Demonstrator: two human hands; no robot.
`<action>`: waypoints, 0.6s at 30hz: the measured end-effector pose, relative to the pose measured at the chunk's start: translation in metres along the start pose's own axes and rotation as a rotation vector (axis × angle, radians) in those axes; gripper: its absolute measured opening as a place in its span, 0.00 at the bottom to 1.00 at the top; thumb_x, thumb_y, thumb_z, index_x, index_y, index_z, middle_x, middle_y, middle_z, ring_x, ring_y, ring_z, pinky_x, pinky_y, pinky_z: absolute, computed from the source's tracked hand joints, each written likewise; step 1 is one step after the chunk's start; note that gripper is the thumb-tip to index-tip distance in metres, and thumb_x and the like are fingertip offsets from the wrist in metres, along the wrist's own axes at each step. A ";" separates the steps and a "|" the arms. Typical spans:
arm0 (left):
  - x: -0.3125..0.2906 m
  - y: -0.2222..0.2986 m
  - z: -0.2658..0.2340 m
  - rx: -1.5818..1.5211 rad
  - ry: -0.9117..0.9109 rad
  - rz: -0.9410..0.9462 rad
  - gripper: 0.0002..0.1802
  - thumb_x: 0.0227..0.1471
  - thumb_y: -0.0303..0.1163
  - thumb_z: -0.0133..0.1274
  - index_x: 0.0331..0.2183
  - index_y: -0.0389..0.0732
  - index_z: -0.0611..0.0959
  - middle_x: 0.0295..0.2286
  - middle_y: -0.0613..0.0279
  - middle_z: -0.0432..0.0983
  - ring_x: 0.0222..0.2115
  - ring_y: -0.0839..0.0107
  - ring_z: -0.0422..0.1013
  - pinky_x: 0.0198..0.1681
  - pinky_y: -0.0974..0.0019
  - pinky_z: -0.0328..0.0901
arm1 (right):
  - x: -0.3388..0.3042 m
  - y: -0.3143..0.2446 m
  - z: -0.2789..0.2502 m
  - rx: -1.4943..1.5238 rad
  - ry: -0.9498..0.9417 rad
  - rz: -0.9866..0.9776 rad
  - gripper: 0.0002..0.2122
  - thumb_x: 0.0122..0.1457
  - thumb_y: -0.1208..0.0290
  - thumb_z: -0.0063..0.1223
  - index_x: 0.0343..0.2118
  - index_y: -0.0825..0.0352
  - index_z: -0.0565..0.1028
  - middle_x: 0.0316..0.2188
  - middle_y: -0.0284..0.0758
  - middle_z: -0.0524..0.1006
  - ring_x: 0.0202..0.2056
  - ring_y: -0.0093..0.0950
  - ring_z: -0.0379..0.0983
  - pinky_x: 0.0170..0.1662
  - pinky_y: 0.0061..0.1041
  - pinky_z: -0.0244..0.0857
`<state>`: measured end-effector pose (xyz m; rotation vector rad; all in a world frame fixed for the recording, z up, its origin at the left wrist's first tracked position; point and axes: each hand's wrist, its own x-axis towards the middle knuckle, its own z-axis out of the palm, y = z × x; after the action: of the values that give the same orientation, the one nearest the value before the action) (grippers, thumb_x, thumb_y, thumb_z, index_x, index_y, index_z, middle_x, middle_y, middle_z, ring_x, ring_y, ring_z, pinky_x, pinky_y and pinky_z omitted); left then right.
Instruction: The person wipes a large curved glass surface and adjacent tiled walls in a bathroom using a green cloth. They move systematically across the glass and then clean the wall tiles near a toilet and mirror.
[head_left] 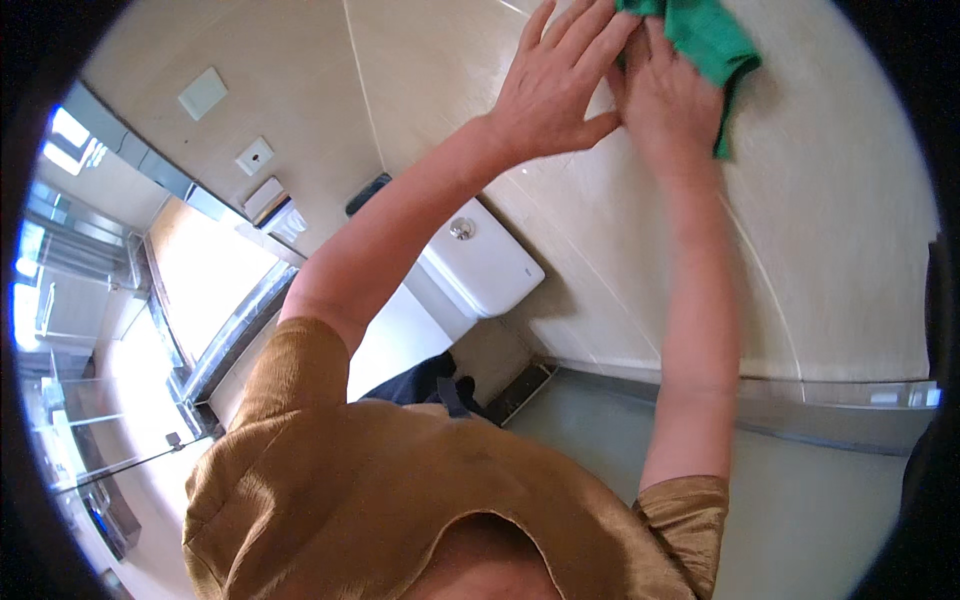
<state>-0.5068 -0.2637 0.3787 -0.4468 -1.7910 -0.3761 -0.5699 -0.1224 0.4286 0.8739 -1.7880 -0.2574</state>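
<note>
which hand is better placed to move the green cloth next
Probably the right hand: it lies over the green cloth, while the left hand spreads out beside it, mostly off the cloth.

Cloth [715, 45] on wall [840, 200], far, right of centre. Right grip [672, 105] over cloth; left grip [560, 85] just left of it. Same wall, nearer and left: toilet tank [495, 265], partly behind left forearm [395, 230]; flush button [461, 228] on its top. Adjoining wall [300, 60], left: blank plate [203, 93] far, socket plate [254, 155] nearer, slightly right. Floor [820, 510]: near right, at wall's foot.
</note>
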 end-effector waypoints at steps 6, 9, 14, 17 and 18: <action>-0.037 0.003 -0.012 0.122 -0.212 -0.158 0.58 0.38 0.41 0.70 0.66 0.41 0.58 0.63 0.48 0.59 0.66 0.49 0.52 0.70 0.41 0.40 | -0.018 -0.030 0.012 0.163 -0.019 -0.050 0.22 0.63 0.56 0.51 0.57 0.61 0.70 0.58 0.29 0.70 0.57 0.33 0.66 0.57 0.41 0.59; -0.053 0.005 -0.013 0.101 -0.244 -0.215 0.58 0.39 0.41 0.70 0.67 0.40 0.58 0.63 0.45 0.59 0.67 0.48 0.51 0.70 0.42 0.39 | -0.026 -0.042 0.024 0.232 -0.035 -0.057 0.20 0.62 0.60 0.50 0.55 0.62 0.72 0.54 0.34 0.74 0.55 0.33 0.67 0.55 0.41 0.61; -0.073 0.019 -0.008 0.043 -0.213 -0.321 0.61 0.34 0.36 0.71 0.67 0.39 0.57 0.63 0.41 0.57 0.65 0.44 0.54 0.69 0.39 0.43 | -0.037 -0.049 0.047 0.185 -0.222 -0.087 0.20 0.68 0.55 0.41 0.57 0.59 0.69 0.55 0.36 0.73 0.55 0.37 0.69 0.57 0.38 0.61; -0.084 0.032 -0.017 -0.025 -0.212 -0.396 0.60 0.35 0.35 0.70 0.67 0.39 0.56 0.64 0.39 0.54 0.64 0.43 0.54 0.68 0.39 0.44 | -0.036 -0.055 0.048 0.485 -0.316 0.041 0.19 0.69 0.57 0.40 0.58 0.59 0.68 0.56 0.37 0.73 0.56 0.37 0.68 0.58 0.39 0.61; -0.089 0.037 -0.021 -0.052 -0.226 -0.396 0.58 0.36 0.34 0.68 0.66 0.39 0.56 0.65 0.40 0.53 0.64 0.42 0.54 0.68 0.39 0.44 | -0.042 -0.054 0.045 0.295 -0.144 -0.070 0.20 0.68 0.58 0.40 0.61 0.57 0.67 0.58 0.37 0.72 0.59 0.36 0.67 0.59 0.37 0.60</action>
<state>-0.4501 -0.2507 0.2991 -0.1702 -2.0969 -0.6701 -0.5801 -0.1432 0.3503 1.1518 -1.9631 -0.1039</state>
